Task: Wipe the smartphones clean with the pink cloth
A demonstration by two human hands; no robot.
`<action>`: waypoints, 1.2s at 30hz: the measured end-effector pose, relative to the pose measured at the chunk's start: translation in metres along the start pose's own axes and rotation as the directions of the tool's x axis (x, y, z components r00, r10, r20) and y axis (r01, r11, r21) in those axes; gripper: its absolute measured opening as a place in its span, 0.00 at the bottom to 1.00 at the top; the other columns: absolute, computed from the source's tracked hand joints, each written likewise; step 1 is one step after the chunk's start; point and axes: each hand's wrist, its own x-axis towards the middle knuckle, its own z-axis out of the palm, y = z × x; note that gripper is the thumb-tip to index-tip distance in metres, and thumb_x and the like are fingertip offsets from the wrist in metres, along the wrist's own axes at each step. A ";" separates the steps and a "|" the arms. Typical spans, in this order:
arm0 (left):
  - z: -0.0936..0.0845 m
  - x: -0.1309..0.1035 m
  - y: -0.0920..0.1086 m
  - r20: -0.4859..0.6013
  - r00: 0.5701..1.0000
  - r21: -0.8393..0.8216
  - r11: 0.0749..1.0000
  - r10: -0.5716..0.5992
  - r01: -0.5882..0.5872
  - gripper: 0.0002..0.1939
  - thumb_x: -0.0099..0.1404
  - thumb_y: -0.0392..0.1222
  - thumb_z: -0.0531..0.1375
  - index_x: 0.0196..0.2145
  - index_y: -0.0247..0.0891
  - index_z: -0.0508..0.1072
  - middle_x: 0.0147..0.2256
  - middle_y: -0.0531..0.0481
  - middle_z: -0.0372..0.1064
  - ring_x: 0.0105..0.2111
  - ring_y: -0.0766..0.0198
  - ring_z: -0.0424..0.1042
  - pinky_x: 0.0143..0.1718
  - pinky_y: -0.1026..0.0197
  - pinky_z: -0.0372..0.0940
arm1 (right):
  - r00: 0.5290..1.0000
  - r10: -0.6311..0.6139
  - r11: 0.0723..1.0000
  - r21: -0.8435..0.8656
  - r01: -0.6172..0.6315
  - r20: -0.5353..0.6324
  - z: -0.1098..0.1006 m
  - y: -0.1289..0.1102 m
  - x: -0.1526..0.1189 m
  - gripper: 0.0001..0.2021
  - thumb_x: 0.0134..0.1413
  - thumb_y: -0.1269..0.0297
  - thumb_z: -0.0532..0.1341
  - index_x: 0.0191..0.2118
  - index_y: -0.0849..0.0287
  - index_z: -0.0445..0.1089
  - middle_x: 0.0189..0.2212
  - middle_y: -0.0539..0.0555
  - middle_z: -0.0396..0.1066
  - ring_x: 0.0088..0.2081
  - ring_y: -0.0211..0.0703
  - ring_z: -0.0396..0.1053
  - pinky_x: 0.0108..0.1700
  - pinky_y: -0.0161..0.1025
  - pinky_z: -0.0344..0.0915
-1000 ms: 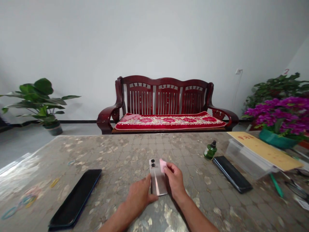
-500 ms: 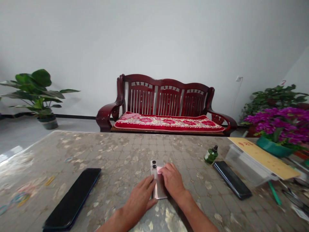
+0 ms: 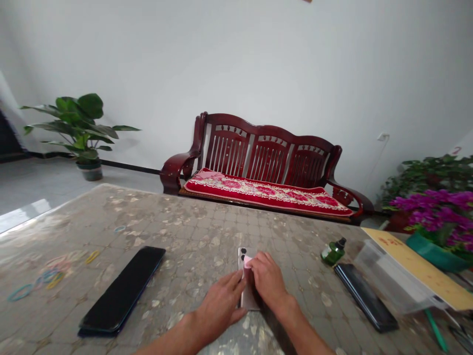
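A silver-pink phone (image 3: 252, 298) lies back up on the patterned tablecloth (image 3: 192, 236), its camera lenses at the far end. My left hand (image 3: 222, 301) rests against the phone's left edge, fingers extended and thumb apart near its lower corner. My right hand (image 3: 266, 279) is over the phone's right side, with thumb and fingers pinching a small pink piece (image 3: 248, 262) that touches the phone's back just beside the lenses. The right fingers hide part of the pink piece and of the phone.
Left stands a black phone (image 3: 123, 291) lying flat, with several coloured bands (image 3: 55, 279) beyond it. To the right are a green bottle (image 3: 333, 251), a dark phone (image 3: 365, 297), a clear box (image 3: 391, 281) and a flower pot (image 3: 436, 249).
The camera view has tilted and shifted, so the scene sits differently. The pink piece shows more clearly near the lenses, still in my right fingers. My left hand remains beside the phone.
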 end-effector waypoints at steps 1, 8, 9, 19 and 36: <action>0.000 0.000 0.000 -0.001 1.000 -0.003 1.000 0.002 -0.002 0.32 0.62 0.40 0.62 0.62 0.41 0.61 0.64 0.43 0.59 0.62 0.52 0.60 0.64 0.53 0.55 | 1.000 -0.008 1.000 0.010 0.008 0.000 0.000 0.000 -0.002 0.13 0.65 0.72 0.55 0.37 0.53 0.77 0.37 0.51 0.73 0.44 0.43 0.66 0.46 0.35 0.59; 0.001 0.000 -0.001 0.022 1.000 0.034 0.999 -0.005 0.004 0.27 0.63 0.43 0.62 0.59 0.37 0.65 0.62 0.41 0.61 0.62 0.51 0.60 0.65 0.54 0.54 | 0.998 0.068 0.998 -0.009 -0.068 0.005 0.005 0.006 0.036 0.13 0.65 0.72 0.55 0.39 0.55 0.77 0.39 0.54 0.74 0.44 0.44 0.67 0.46 0.35 0.59; 0.001 0.000 -0.002 0.026 1.000 0.037 0.999 -0.003 0.002 0.28 0.63 0.44 0.62 0.59 0.37 0.65 0.62 0.41 0.61 0.62 0.51 0.60 0.65 0.54 0.54 | 0.997 0.075 0.997 -0.012 -0.075 0.004 0.006 0.007 0.040 0.12 0.65 0.72 0.55 0.39 0.55 0.77 0.39 0.54 0.74 0.44 0.44 0.67 0.46 0.35 0.59; 0.009 0.000 -0.006 0.001 1.000 0.026 1.000 0.006 -0.006 0.25 0.63 0.45 0.62 0.57 0.38 0.66 0.62 0.41 0.61 0.61 0.50 0.61 0.63 0.52 0.57 | 0.998 0.059 0.997 -0.044 -0.059 -0.009 0.007 0.016 0.043 0.12 0.63 0.74 0.56 0.35 0.56 0.76 0.37 0.54 0.74 0.43 0.45 0.68 0.46 0.36 0.60; 0.002 0.000 -0.004 -0.005 1.000 -0.001 1.000 -0.004 0.004 0.25 0.62 0.46 0.64 0.56 0.39 0.67 0.61 0.41 0.63 0.60 0.49 0.63 0.62 0.52 0.59 | 0.962 -0.245 0.961 -0.098 0.257 0.123 -0.003 -0.009 0.045 0.11 0.65 0.72 0.56 0.37 0.55 0.76 0.37 0.52 0.72 0.43 0.44 0.64 0.43 0.37 0.58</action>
